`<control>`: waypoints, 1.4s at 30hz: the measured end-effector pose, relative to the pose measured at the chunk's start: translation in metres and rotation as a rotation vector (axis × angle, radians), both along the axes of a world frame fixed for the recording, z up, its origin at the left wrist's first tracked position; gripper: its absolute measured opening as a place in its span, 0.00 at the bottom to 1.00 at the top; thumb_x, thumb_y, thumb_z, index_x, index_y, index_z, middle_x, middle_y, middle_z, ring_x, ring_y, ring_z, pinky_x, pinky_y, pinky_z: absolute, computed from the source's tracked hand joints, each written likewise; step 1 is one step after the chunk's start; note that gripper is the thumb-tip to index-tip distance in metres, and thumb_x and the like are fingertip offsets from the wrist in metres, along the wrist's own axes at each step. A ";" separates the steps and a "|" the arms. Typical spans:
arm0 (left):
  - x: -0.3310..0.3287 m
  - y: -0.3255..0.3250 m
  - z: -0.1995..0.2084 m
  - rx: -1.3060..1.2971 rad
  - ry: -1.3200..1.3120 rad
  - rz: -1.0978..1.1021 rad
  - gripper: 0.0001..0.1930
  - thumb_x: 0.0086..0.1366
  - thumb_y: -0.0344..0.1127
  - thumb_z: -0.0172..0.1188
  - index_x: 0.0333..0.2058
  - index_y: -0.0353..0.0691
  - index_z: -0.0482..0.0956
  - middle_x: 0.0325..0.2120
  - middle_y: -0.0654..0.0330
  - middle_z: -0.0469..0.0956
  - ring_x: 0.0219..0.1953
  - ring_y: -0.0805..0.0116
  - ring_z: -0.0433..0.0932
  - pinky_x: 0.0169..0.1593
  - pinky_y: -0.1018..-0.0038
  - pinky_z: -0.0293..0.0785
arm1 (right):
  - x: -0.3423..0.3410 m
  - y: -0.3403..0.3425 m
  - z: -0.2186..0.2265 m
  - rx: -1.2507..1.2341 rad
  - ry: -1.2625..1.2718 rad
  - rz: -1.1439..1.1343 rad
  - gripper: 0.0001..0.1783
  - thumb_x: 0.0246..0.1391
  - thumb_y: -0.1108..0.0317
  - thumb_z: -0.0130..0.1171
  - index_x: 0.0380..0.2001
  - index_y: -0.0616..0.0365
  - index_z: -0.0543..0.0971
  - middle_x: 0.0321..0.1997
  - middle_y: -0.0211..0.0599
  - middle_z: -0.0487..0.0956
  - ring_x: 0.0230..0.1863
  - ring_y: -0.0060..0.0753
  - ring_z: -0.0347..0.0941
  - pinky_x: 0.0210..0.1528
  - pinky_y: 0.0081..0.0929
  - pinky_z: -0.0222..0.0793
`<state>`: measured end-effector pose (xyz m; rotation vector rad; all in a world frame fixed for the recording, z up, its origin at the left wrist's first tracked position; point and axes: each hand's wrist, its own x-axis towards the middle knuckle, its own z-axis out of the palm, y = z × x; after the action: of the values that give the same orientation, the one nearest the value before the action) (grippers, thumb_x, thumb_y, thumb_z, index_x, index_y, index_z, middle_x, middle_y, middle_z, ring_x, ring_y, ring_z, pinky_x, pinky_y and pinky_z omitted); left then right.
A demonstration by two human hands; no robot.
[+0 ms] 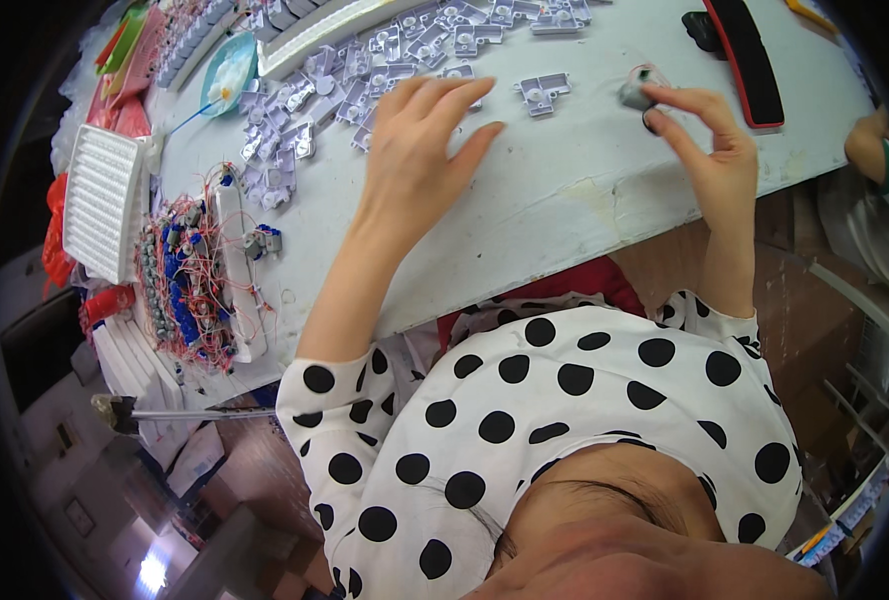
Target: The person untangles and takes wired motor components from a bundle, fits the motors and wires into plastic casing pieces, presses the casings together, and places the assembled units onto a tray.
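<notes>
My right hand (713,150) pinches a small grey part with thin reddish wires (636,93) between thumb and forefinger, over the right half of the table. It resembles a little motor, but its details are too small to tell. My left hand (415,145) is spread open, palm down, at the edge of a group of pale lavender plastic housings (427,50). No object shows in it, and some housings are partly hidden behind its fingers. A single lavender housing (543,94) lies apart from the others, between my two hands.
At the left lies a tangled heap of grey and blue wired parts (187,275) beside a white strip (235,260). A white ridged tray (105,200) and a light-blue dish (231,70) stand beyond. A black-and-red padded strip (747,60) lies far right; another person's arm (870,145) shows there.
</notes>
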<state>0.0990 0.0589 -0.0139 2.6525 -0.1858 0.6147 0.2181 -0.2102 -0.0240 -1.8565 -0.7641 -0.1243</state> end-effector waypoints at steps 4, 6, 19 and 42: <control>0.031 -0.024 -0.017 0.073 -0.037 -0.072 0.28 0.55 0.36 0.71 0.55 0.38 0.76 0.46 0.55 0.81 0.57 0.52 0.73 0.66 0.56 0.63 | 0.002 0.000 0.002 -0.007 -0.073 -0.101 0.14 0.51 0.75 0.69 0.43 0.54 0.87 0.40 0.29 0.84 0.44 0.25 0.73 0.46 0.23 0.68; 0.030 -0.026 -0.018 0.064 0.001 -0.051 0.31 0.56 0.34 0.72 0.58 0.41 0.74 0.47 0.56 0.81 0.59 0.54 0.72 0.67 0.54 0.63 | -0.005 0.012 0.000 -0.015 -0.101 -0.019 0.14 0.51 0.75 0.69 0.43 0.54 0.87 0.39 0.29 0.84 0.43 0.24 0.74 0.44 0.22 0.67; -0.088 -0.026 -0.012 -0.263 0.225 0.056 0.37 0.50 0.29 0.75 0.61 0.38 0.73 0.44 0.59 0.85 0.62 0.60 0.72 0.72 0.50 0.54 | -0.060 0.057 -0.025 -0.133 -0.205 0.421 0.14 0.46 0.73 0.69 0.39 0.49 0.87 0.41 0.24 0.85 0.45 0.34 0.74 0.54 0.33 0.70; -0.096 0.058 0.016 -0.102 -0.067 0.294 0.23 0.57 0.27 0.70 0.53 0.44 0.80 0.49 0.58 0.82 0.59 0.56 0.76 0.70 0.54 0.58 | -0.079 0.061 -0.023 -0.301 -0.469 0.332 0.11 0.47 0.69 0.68 0.36 0.47 0.86 0.43 0.18 0.84 0.53 0.33 0.76 0.64 0.46 0.64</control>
<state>0.0034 0.1169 0.0023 2.5816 0.2149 0.7836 0.1391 -0.1492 -0.0468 -1.9748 -1.4732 -0.2474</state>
